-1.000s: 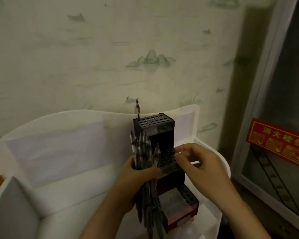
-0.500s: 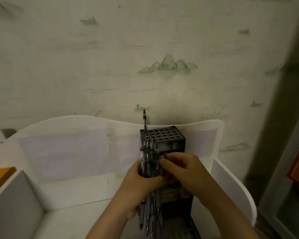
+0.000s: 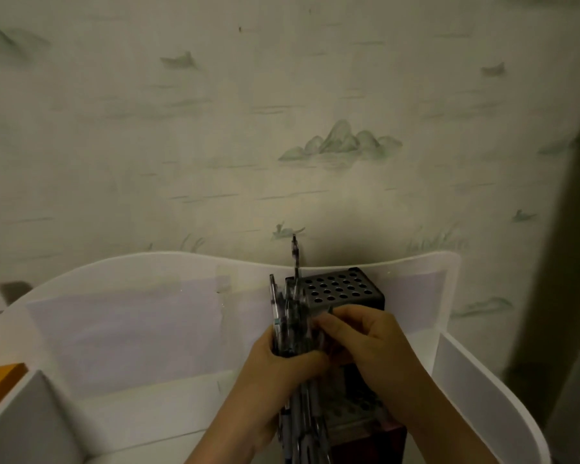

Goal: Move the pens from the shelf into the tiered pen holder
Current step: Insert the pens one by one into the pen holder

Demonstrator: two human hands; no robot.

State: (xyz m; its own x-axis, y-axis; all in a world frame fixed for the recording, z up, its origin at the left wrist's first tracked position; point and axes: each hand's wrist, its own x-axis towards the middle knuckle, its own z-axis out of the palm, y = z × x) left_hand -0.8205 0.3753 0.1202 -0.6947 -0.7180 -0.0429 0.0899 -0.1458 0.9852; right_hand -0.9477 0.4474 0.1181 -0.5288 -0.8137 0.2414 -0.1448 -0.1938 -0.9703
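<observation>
Nearest the camera: left hand (image 3: 275,373) wrapped round a fat bundle of pens (image 3: 293,333), fingers curled tight across the front of them, barrels running down out of the fist toward the bottom edge and tips poking up above it. Right hand (image 3: 365,343) just beside, touching the same bundle, fingertips (image 3: 325,324) bunched at the upper part of the pens and pinching what looks like one of them, though too dim and blurry to pick out which. Both forearms coming up from the bottom of the view

Right behind the hands: tiered pen holder (image 3: 345,293), dark, standing on the white shelf (image 3: 141,410). Top tier in plain sight with its grid of round holes, nearly all showing as empty. Lower tiers mostly hidden behind the right hand and wrist, only a murky bit of a perforated step and a reddish base peeking out below. One single pen (image 3: 295,259) standing upright at the back left corner of the top tier, sticking up past the shelf's back panel

Further out: shelf's curved white back panel and a white side wall on the right, an orange thing (image 3: 0,380) at the far left edge, can't tell what. Beyond all that, pale wallpaper (image 3: 282,112) with faint green hills and birds
</observation>
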